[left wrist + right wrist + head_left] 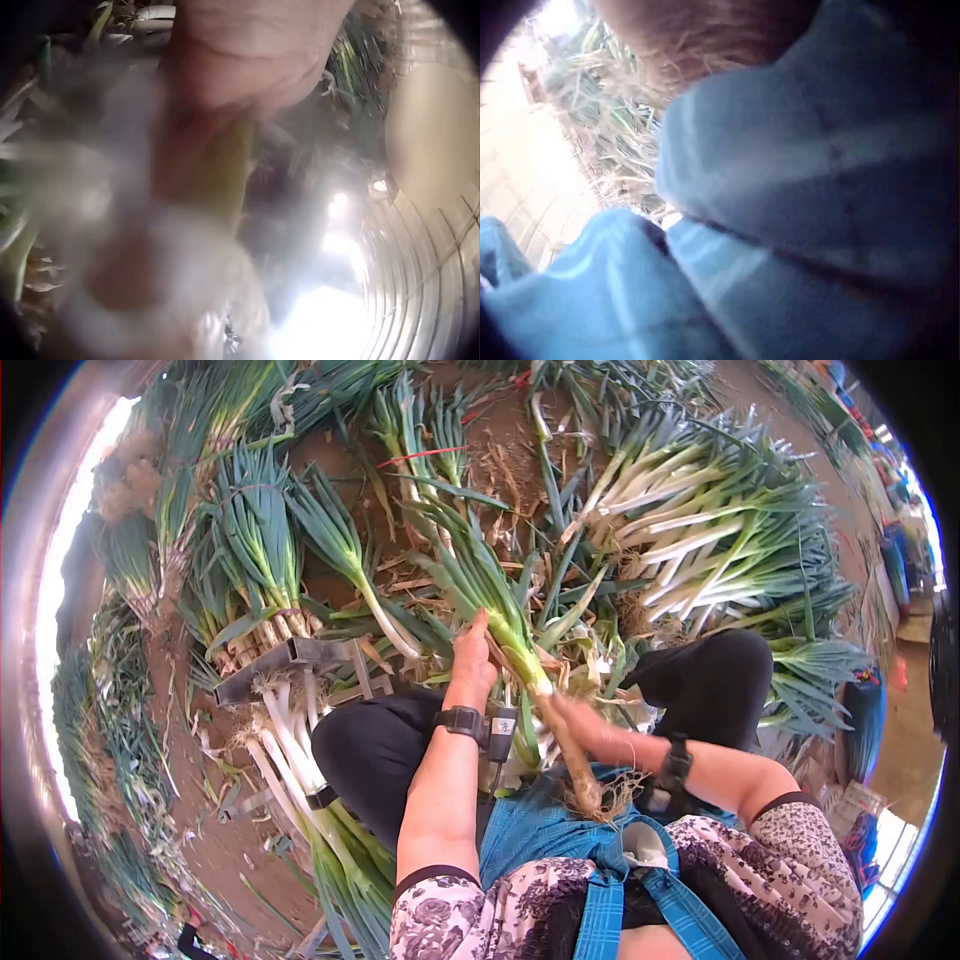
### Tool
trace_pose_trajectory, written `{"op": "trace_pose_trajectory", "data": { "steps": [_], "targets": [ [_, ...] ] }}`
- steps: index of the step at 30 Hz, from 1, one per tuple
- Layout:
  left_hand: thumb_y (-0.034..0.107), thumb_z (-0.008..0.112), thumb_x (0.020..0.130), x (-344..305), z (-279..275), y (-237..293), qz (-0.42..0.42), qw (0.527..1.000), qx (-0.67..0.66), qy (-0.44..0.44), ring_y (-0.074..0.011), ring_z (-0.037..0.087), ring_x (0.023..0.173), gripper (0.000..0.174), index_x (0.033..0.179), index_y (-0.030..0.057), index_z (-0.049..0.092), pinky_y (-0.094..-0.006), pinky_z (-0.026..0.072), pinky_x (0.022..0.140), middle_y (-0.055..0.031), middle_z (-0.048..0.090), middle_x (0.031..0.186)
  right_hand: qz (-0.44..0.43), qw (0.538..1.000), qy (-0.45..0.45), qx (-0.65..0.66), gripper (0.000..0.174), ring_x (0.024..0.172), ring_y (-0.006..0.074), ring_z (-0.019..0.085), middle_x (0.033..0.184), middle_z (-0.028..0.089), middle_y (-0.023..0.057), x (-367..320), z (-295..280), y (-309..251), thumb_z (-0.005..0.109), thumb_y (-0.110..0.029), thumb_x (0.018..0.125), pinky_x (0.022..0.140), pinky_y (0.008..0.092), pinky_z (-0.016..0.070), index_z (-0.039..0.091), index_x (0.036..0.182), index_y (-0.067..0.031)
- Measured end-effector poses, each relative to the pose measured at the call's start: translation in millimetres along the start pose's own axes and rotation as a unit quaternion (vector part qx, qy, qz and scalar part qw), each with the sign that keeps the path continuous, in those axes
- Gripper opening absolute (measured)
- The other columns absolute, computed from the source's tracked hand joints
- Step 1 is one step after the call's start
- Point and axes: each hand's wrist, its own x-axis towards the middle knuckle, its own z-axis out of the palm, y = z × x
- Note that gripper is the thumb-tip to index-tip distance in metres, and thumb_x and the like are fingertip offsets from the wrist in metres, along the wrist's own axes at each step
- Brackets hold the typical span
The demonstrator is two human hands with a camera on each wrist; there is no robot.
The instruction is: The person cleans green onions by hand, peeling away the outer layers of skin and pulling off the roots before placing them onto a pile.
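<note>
In the head view a leek [515, 645] slants across the person's lap, green leaves pointing away and root end [588, 795] down near the apron. The left hand [472, 658] grips it where the leaves meet the stalk. Blurred by motion, the right hand [590, 728] is at the pale stalk just below, its fingers against it. Close up in the left wrist view, the left hand [251, 52] is over a yellow-green part of the leek [229, 176], with a pale blur in front. Blue apron cloth [765, 165] fills most of the right wrist view.
A pile of white-stalked leeks [700, 540] lies at the right. Tied leeks [262, 530] stand left, behind a metal frame [290, 660]; more leeks [320, 810] lie beside the left knee. Loose leaves and trimmings [575, 630] litter the ground between the knees.
</note>
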Motion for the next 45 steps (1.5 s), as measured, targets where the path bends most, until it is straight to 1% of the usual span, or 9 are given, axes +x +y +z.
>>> {"op": "trace_pose_trajectory", "data": {
  "steps": [10, 11, 12, 13, 14, 22, 31, 37, 45],
  "targets": [
    [0.029, 0.058, 0.092, -19, 23, -21, 0.057, 0.998, -0.002, 0.007, -0.0254, 0.063, 0.079, 0.033, 0.107, -0.0002, 0.057, -0.0395, 0.054, 0.07, -0.0123, 0.063, 0.095, -0.061, 0.96, 0.152, -0.227, 0.031, 0.061, 0.0235, 0.06, 0.066, 0.062, 0.0177, 29, -26, -35, 0.058, -0.026, 0.081, 0.058, 0.0385, 0.0465, 0.065, 0.08, 0.0047],
    [0.029, 0.059, 0.091, -25, 26, -19, 0.053, 0.998, -0.014, 0.006, -0.0257, 0.063, 0.079, 0.034, 0.108, -0.0001, 0.057, -0.0392, 0.054, 0.069, -0.0123, 0.063, 0.095, -0.257, 0.797, -0.009, -0.546, 0.028, 0.066, 0.0259, 0.063, 0.067, 0.062, 0.0169, 17, -49, -16, 0.062, -0.025, 0.077, 0.062, 0.0408, 0.0485, 0.065, 0.084, 0.0021],
    [0.029, 0.059, 0.091, -26, 30, -13, 0.057, 0.998, -0.012, -0.002, -0.0257, 0.063, 0.079, 0.034, 0.108, -0.0001, 0.057, -0.0392, 0.054, 0.069, -0.0123, 0.063, 0.095, -0.089, 0.922, -0.013, -0.377, 0.034, 0.069, 0.0318, 0.065, 0.071, 0.062, 0.0231, -4, -46, 11, 0.055, -0.024, 0.085, 0.063, 0.0432, 0.0501, 0.063, 0.085, 0.0084],
    [0.03, 0.06, 0.091, -27, 32, -8, 0.057, 0.998, -0.016, -0.007, -0.0256, 0.062, 0.081, 0.034, 0.108, 0.001, 0.057, -0.0395, 0.0537, 0.071, -0.0114, 0.063, 0.095, -0.17, 0.649, -0.216, -0.709, 0.035, 0.075, 0.0341, 0.066, 0.075, 0.063, 0.026, 4, -63, 49, 0.057, -0.026, 0.086, 0.067, 0.0435, 0.0504, 0.063, 0.09, 0.0086],
    [0.031, 0.06, 0.09, -29, 33, -7, 0.054, 0.998, -0.022, -0.009, -0.0255, 0.062, 0.083, 0.035, 0.109, 0.002, 0.057, -0.0398, 0.0534, 0.072, -0.0105, 0.063, 0.096, -0.077, 0.853, -0.215, -0.469, 0.04, 0.078, 0.0353, 0.065, 0.078, 0.063, 0.029, -32, -66, 56, 0.058, -0.03, 0.085, 0.073, 0.0435, 0.0504, 0.064, 0.089, 0.0098],
    [0.037, 0.052, 0.094, -61, 86, -23, -0.017, 0.992, -0.104, -0.066, -0.0208, 0.061, 0.08, 0.033, 0.108, 0.0078, 0.058, -0.0347, 0.0516, 0.072, -0.0054, 0.063, 0.091, -0.15, 0.976, 0.092, -0.127, 0.051, 0.074, 0.0146, 0.059, 0.089, 0.064, 0.004, 16, -72, -104, 0.055, -0.048, 0.089, 0.061, 0.0273, 0.0483, 0.062, 0.109, -0.001],
    [0.043, 0.049, 0.094, -173, 21, -91, -0.027, 0.968, 0.236, 0.077, -0.0173, 0.062, 0.077, 0.047, 0.111, 0.0003, 0.058, -0.0306, 0.0506, 0.068, -0.0081, 0.064, 0.091, -0.215, 0.964, 0.0, 0.156, 0.03, 0.068, 0.0152, 0.065, 0.084, 0.066, 0.0063, 50, -53, -128, 0.058, -0.027, 0.092, 0.061, 0.0292, 0.053, 0.063, 0.1, 0.0007],
    [0.033, 0.056, 0.093, -154, 63, 50, 0.19, 0.685, 0.691, 0.133, -0.0177, 0.06, 0.075, 0.039, 0.103, -0.0052, 0.06, -0.0285, 0.0467, 0.067, -0.0074, 0.066, 0.09, -0.231, 0.954, -0.027, 0.191, 0.034, 0.063, 0.0126, 0.063, 0.082, 0.066, 0.0046, 30, -25, -149, 0.06, -0.035, 0.089, 0.056, 0.0274, 0.0512, 0.064, 0.1, -0.0023],
    [0.029, 0.062, 0.09, -75, 127, 64, 0.151, 0.976, 0.153, -0.044, -0.0111, 0.057, 0.068, 0.028, 0.093, 0.0014, 0.062, -0.0233, 0.0444, 0.058, -0.0029, 0.062, 0.083, -0.414, 0.847, 0.256, -0.213, 0.038, 0.061, 0.0209, 0.061, 0.07, 0.062, 0.0151, 54, 6, -132, 0.057, -0.031, 0.088, 0.056, 0.0389, 0.0473, 0.058, 0.081, 0.0058]
  ]
}}
